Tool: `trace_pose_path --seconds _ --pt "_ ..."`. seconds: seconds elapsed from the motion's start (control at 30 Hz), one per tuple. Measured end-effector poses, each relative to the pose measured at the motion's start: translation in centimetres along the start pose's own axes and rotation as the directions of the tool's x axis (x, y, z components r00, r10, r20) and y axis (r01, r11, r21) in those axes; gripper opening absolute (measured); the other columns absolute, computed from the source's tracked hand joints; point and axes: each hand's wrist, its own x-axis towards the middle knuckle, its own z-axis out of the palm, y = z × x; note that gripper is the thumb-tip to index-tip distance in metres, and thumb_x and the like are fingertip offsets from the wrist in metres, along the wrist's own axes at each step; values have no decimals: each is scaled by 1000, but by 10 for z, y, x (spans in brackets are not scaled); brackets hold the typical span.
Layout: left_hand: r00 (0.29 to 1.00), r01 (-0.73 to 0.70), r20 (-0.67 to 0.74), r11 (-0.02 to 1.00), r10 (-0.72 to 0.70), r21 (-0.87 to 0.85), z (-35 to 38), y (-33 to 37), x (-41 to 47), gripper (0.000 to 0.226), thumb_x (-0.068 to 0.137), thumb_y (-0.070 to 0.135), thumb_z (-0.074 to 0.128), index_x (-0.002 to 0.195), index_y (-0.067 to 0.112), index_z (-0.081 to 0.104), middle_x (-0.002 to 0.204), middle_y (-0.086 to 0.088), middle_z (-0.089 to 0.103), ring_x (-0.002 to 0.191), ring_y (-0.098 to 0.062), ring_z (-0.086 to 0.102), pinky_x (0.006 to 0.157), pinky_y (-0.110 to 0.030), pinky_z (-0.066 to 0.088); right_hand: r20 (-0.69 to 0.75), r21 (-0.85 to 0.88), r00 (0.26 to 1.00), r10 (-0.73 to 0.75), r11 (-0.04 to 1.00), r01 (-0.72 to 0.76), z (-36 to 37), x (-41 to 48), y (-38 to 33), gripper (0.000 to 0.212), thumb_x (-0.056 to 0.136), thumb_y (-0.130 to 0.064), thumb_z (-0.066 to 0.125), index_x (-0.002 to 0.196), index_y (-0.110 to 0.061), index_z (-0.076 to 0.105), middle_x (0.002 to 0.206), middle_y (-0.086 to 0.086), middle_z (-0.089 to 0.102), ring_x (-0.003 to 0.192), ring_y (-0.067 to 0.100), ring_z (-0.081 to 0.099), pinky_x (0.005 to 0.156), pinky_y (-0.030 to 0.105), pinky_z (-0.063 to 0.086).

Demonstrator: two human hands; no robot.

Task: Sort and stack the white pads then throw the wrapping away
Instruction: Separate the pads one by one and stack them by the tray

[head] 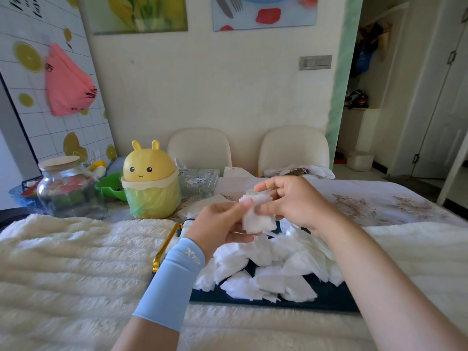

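Note:
A loose heap of white pads [266, 264] lies on a dark blue tray [326, 297] set on a fluffy cream blanket. Above the heap both hands hold a small stack of white pads [257, 214]. My left hand [222, 224], with a light blue sleeve on its wrist, grips the stack from below, its thumb on top. My right hand [293, 201] pinches the stack's right side with thumb and fingers. The lower face of the stack is hidden behind the fingers.
A yellow bunny-shaped bin [150, 181] with a green liner stands at the back left. Beside it are a glass jar [67, 188], a green bowl [111, 186] and a glass dish [198, 182]. A gold-edged item [166, 247] lies left of the tray. Two cream chairs [293, 148] stand behind the table.

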Motion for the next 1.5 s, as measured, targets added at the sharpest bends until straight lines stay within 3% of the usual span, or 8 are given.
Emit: trace_pose_path --seconds 0.2,0.37,0.57,0.67,0.8,0.93,1.3,1.5 --pt "991 -15 -130 994 28 104 -10 -5 3 22 87 -4 68 108 0 69 90 -13 77 80 -23 75 68 -22 59 -120 -162 992 -43 986 24 1 5 11 19 89 -14 68 100 -29 69 91 -7 74 74 12 72 72 26 54" --pt "969 -31 -246 997 12 -72 -24 -1 4 12 92 -1 61 101 5 68 94 -19 73 73 -25 74 65 -27 61 74 -718 968 238 687 -114 6 16 16 44 77 -29 62 121 -25 69 120 -7 68 111 18 64 98 37 53" --pt "950 -27 -310 983 -31 -182 -29 -1 5 9 96 8 59 100 2 65 94 -21 72 69 -28 74 65 -32 63 50 -866 950 309 486 -113 26 40 31 18 82 -16 61 97 -19 71 97 4 69 85 26 64 80 30 54" --pt "917 -44 -399 991 -10 -128 -36 -5 9 6 95 9 61 96 5 66 96 -19 71 74 -27 74 67 -33 63 2 -785 983 184 609 -113 15 34 26 19 83 -23 62 92 -27 77 94 0 72 79 23 66 74 30 57" --pt "888 -68 -459 994 22 -84 -39 -6 12 9 94 8 62 86 7 67 91 -13 68 78 -23 69 70 -31 62 -2 -238 998 56 970 -55 1 10 9 18 93 -14 68 93 -29 78 85 -3 70 74 15 64 67 27 55" --pt "890 -61 -453 998 53 -5 -31 -7 12 16 94 9 62 79 8 67 87 -13 69 72 -22 69 67 -28 61 71 123 997 41 991 -49 0 1 4 15 90 -4 71 98 -15 76 79 0 68 64 7 55 53 19 47" --pt "970 0 -245 1000 3 11 -7 -7 6 17 95 13 63 101 1 71 99 -24 73 89 -34 74 76 -38 62 121 -154 975 -188 966 206 3 0 -3 34 97 -8 62 105 -39 74 83 14 68 70 15 52 71 26 44" --pt "986 36 -161 999 -34 12 -6 -7 5 22 96 9 58 106 -6 69 100 -25 73 88 -33 73 78 -39 61 203 -105 951 -232 961 257 3 -2 -9 44 86 -4 76 118 -32 70 94 -2 77 92 11 69 90 18 48"
